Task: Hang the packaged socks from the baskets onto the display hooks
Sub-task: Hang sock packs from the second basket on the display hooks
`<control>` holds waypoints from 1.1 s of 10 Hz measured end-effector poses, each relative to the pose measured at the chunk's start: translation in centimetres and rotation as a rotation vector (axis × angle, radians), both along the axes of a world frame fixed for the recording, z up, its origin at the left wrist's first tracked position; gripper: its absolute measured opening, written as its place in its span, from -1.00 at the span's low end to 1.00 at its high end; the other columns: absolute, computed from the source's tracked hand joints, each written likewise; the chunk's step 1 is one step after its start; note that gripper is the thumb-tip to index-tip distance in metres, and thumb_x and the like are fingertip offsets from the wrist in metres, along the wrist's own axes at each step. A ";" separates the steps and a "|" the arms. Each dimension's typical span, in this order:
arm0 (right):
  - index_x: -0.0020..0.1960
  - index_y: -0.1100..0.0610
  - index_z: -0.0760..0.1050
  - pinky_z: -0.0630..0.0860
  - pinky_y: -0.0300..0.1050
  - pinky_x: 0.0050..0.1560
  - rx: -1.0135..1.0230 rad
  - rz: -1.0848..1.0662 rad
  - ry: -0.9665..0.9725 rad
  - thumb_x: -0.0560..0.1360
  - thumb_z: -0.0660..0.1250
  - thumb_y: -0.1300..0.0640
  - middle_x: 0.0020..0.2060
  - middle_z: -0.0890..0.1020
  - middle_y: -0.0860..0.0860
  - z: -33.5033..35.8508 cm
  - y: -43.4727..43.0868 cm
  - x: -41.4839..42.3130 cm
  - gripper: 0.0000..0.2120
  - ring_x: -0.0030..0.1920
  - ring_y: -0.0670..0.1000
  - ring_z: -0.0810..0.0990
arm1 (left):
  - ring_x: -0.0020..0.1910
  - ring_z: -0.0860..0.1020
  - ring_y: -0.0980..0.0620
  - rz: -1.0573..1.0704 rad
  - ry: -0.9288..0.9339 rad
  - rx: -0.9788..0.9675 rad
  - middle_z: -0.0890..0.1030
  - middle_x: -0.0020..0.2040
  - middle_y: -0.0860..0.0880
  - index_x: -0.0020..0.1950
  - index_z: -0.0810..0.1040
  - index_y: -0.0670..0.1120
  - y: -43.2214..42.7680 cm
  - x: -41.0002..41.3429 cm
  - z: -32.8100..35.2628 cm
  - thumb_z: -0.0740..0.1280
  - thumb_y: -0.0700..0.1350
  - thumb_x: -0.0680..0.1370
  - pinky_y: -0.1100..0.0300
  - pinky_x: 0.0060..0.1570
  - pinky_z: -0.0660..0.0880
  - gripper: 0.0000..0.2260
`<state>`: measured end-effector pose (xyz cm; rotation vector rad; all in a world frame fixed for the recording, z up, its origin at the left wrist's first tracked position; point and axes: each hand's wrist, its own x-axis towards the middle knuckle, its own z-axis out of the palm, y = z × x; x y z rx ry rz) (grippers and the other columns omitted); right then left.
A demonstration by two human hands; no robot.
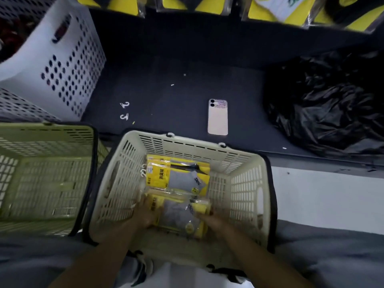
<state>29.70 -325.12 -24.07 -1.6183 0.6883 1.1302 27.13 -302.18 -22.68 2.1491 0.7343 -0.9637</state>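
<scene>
The sock pack (180, 217) lies in the near half of the cream basket (188, 142): yellow card, grey socks, print blurred. A second sock pack (176, 176) lies against the basket's far wall. Its yellow label carries a column of Chinese characters, and the grey sock bears short dark lettering that is too soft to read.

Both forearms reach in over the near rim. The left hand (145, 213) curls its fingers round the near pack's left edge, and the right hand (209, 220) grips its right edge.

Beyond the far rim, a pink phone (217, 117) lies face down on the dark shelf (176, 59). Hanging packs (272, 7) at the shelf's far edge show a green "D".
</scene>
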 end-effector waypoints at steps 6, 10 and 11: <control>0.07 0.06 0.60 0.60 -0.07 0.01 0.123 -0.074 -0.540 0.21 0.59 -0.06 -0.05 0.71 0.02 20.2 -0.8 8.8 -0.52 -0.02 0.05 0.69 | 0.13 0.51 -0.14 0.651 -0.532 -0.300 0.54 0.09 -0.22 0.20 0.47 -0.28 -3.3 7.4 12.5 0.42 -0.10 0.49 0.07 0.09 0.45 -0.62; 0.16 0.16 0.61 0.53 0.11 0.15 0.696 -0.390 -0.752 0.35 0.45 -0.01 0.13 0.64 0.17 32.4 -1.1 9.5 -0.57 0.12 0.19 0.62 | 0.03 0.63 -0.04 0.862 -0.602 -1.392 0.64 0.13 -0.10 0.27 0.48 -0.12 -5.7 10.6 31.9 0.31 -0.04 0.53 0.09 -0.06 0.55 -0.67; 0.25 0.16 0.51 0.59 -0.11 -0.03 0.644 -0.369 -0.862 0.36 0.44 -0.01 0.14 0.65 0.12 33.8 -1.1 9.3 -0.49 0.10 0.09 0.65 | -0.03 0.66 0.03 0.718 -0.803 -1.298 0.67 0.08 -0.05 0.22 0.53 -0.10 -6.0 10.9 34.7 0.29 -0.09 0.54 0.18 -0.16 0.58 -0.74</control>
